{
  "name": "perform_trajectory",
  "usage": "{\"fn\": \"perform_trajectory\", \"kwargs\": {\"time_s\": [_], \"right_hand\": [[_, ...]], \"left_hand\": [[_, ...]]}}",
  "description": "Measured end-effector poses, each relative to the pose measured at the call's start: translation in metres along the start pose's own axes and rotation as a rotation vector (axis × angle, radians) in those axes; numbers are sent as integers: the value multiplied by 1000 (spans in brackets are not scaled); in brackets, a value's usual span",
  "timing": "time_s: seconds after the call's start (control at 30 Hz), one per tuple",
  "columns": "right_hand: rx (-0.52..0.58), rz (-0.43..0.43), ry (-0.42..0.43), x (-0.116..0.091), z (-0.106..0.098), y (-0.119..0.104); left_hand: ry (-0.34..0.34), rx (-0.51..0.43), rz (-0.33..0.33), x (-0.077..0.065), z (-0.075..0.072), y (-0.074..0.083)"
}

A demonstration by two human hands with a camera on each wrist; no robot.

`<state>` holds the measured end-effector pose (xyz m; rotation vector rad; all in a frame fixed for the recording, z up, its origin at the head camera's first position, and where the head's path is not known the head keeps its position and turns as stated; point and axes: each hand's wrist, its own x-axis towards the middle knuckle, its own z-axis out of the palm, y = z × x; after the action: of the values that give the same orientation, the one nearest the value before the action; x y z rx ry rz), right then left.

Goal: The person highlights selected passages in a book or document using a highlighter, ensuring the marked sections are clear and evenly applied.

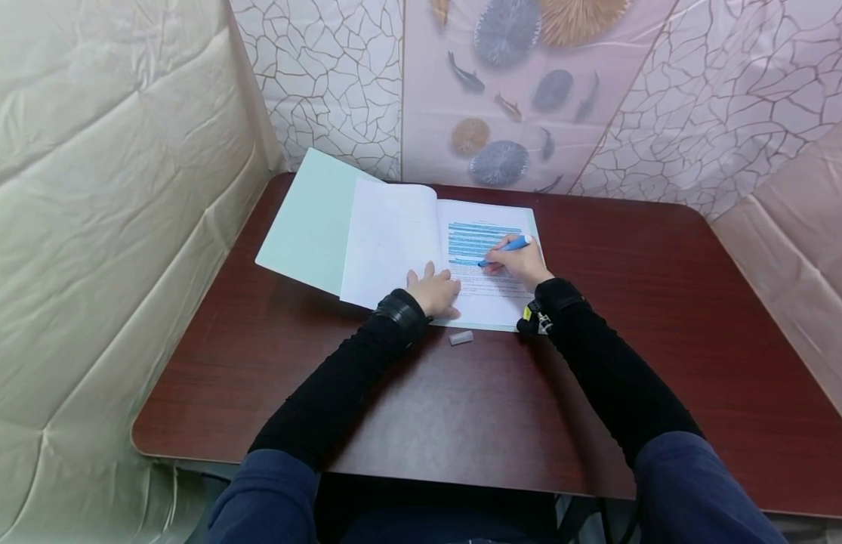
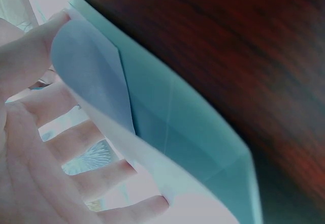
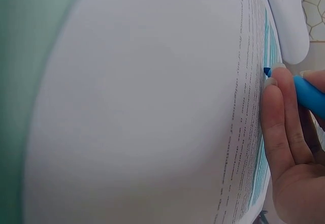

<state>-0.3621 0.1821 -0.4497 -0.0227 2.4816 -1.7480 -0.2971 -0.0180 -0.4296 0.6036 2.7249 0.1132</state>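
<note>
A document folder [image 1: 310, 219] with a pale green cover lies spread on the table, its printed page [image 1: 491, 302] on the right and a blank white sheet [image 1: 393, 234] turned to the left. My right hand [image 1: 521, 263] grips a blue highlighter [image 1: 516, 243], its tip on the text; in the right wrist view the dark blue tip [image 3: 267, 71] meets the lines. Blue strokes [image 1: 485, 234] cover the upper lines of print. With fingers spread, my left hand [image 1: 434, 293] rests on the paper by the fold, close to the lower edge.
A small whitish cap-like piece [image 1: 461, 338] lies on the dark red-brown table [image 1: 421, 408] just below the folder. Patterned cloth [image 1: 325, 83] hangs behind the table, and a cream sheet [image 1: 108, 227] hangs along the left.
</note>
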Motion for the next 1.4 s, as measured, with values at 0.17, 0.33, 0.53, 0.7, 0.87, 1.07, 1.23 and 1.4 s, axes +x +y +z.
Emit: {"fn": "perform_trajectory", "kwargs": {"time_s": [0.17, 0.33, 0.53, 0.7, 0.87, 1.07, 1.23, 1.4], "right_hand": [[4, 5, 9, 0, -1, 0], [-19, -4, 11, 0, -2, 1], [-24, 2, 19, 2, -3, 2], [-27, 12, 18, 2, -4, 3], [-31, 13, 21, 2, -5, 4], [-33, 14, 26, 3, -5, 6], [-29, 12, 27, 3, -6, 7], [-40, 8, 37, 3, -7, 7]], "left_hand": [[-5, -5, 1, -1, 0, 1], [-1, 3, 3, -2, -1, 1], [0, -1, 1, -3, -2, 2], [1, 6, 2, -3, -2, 2], [0, 11, 4, -2, -1, 1], [-1, 9, 4, -1, -1, 2], [-2, 7, -2, -2, -1, 2], [4, 12, 1, -4, -2, 3]]}}
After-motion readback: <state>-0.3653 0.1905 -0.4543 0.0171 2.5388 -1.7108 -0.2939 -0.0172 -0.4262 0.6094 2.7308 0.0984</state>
